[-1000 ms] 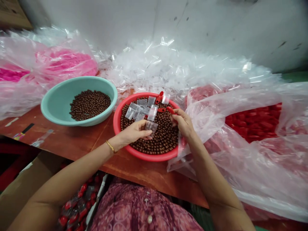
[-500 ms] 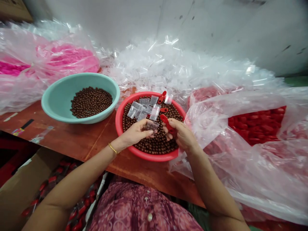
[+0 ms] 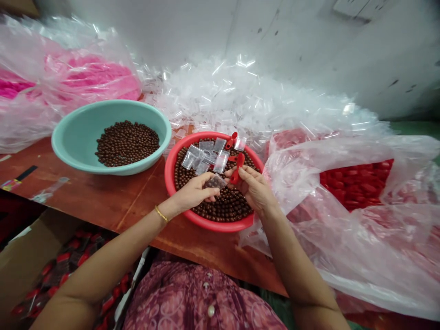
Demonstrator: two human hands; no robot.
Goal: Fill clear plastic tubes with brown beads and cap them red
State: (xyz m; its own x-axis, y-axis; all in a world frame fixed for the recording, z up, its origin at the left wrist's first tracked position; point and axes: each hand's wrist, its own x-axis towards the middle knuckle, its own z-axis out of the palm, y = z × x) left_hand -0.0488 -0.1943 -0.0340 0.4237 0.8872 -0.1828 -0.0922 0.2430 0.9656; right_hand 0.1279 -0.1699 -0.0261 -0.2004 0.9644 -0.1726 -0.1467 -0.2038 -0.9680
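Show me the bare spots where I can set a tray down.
Bare wood shows on the tabletop in front of the teal basin, and in front of the red basin by the right forearm. Crowded behind, with loose clear plastic bags; a plastic sack of red pieces fills the right.

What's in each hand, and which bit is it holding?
The left hand pinches a small clear bag by its lower edge. The right hand pinches a red plastic piece by its lower end.

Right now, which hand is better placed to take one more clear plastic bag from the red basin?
Probably the left hand: it sits closer to the clear plastic bags on the brown beads, though it holds one bag. The right hand holds a red plastic piece.
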